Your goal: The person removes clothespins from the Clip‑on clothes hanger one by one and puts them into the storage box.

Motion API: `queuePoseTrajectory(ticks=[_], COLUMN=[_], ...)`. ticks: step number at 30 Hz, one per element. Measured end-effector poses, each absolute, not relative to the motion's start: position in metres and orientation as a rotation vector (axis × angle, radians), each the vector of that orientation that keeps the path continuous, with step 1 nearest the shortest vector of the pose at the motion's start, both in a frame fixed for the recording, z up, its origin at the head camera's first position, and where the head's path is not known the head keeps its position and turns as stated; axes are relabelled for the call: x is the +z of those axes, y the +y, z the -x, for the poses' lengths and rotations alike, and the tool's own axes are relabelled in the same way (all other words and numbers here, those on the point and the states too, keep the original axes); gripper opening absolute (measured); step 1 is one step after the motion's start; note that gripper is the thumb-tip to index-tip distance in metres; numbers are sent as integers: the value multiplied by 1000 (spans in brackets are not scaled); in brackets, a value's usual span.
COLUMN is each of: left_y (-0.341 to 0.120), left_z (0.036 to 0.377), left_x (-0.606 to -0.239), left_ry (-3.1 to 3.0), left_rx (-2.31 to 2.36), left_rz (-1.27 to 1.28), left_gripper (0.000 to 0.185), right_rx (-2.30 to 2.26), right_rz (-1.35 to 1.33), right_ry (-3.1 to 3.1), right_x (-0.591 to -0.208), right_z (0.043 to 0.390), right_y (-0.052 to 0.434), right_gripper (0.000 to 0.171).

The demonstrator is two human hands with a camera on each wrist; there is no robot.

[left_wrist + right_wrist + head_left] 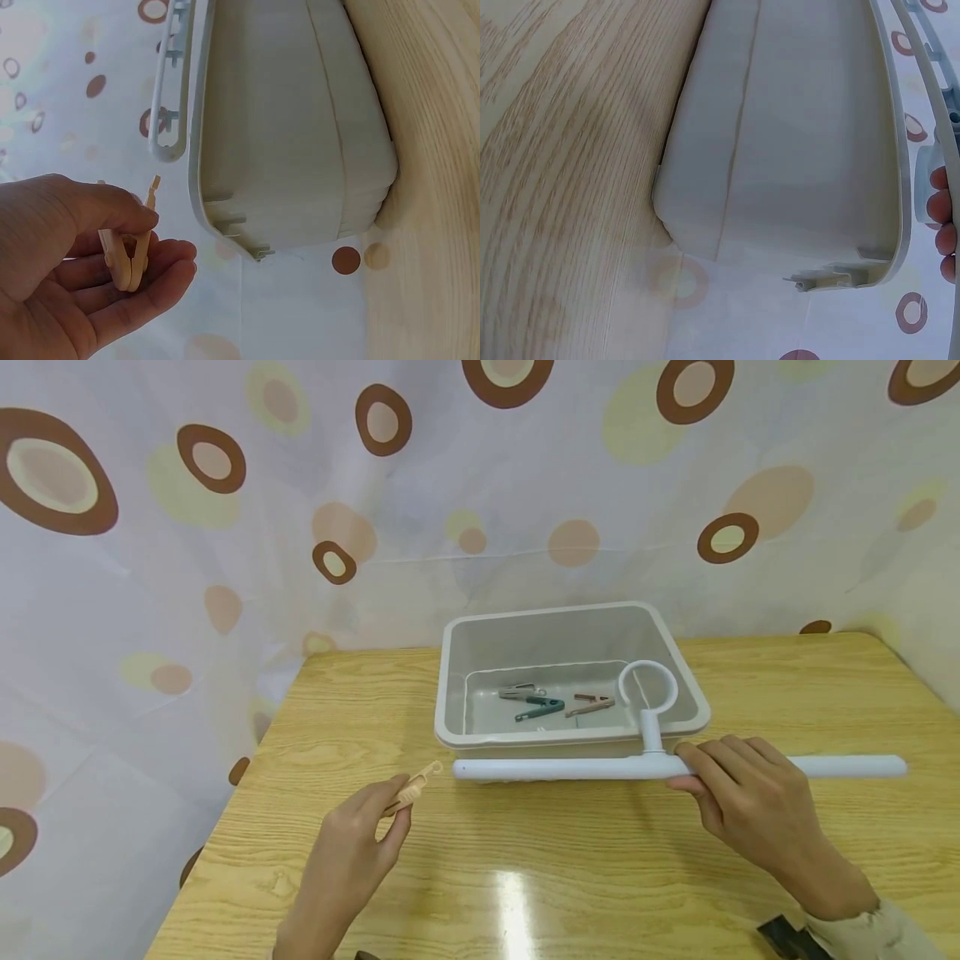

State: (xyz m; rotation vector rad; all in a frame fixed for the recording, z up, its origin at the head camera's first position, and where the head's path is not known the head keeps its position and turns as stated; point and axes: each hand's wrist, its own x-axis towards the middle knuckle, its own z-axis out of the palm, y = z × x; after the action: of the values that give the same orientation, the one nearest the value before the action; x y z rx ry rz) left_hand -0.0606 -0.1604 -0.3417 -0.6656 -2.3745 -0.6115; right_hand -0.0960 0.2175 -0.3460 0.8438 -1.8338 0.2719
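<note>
My left hand (352, 843) pinches a beige clothes peg (412, 789) between thumb and fingers; the left wrist view shows the same peg (131, 247) held upright in the hand (112, 262). A white hanger bar (570, 768) with a ring hook (647, 687) is held level just in front of the white tub (450, 693), gripped near its middle by my right hand (731, 785). Three pegs lie in the tub: a grey one (519, 692), a teal one (542, 707), a brown one (591, 702). In the right wrist view only my fingertips (941, 217) show beside the hanger (930, 97).
The wooden table (570, 877) has a left edge near my left arm and a glare patch at the front. A spotted curtain (225, 527) hangs behind and to the left. The tub's outer wall (795, 135) fills both wrist views (285, 127).
</note>
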Motion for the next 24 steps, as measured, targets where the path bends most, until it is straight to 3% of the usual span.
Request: queuePoseTrajectory(ticks=[24], left_y=[-155], left_z=[100], left_x=[-305], left_ry=[-2342], left_rx=[-602], left_rz=[832], left_gripper=[31], right_rx=[272], right_rz=[-849], right_ry=[-1850], right_x=[-346], right_z=[94], right_y=[218], right_gripper=[51])
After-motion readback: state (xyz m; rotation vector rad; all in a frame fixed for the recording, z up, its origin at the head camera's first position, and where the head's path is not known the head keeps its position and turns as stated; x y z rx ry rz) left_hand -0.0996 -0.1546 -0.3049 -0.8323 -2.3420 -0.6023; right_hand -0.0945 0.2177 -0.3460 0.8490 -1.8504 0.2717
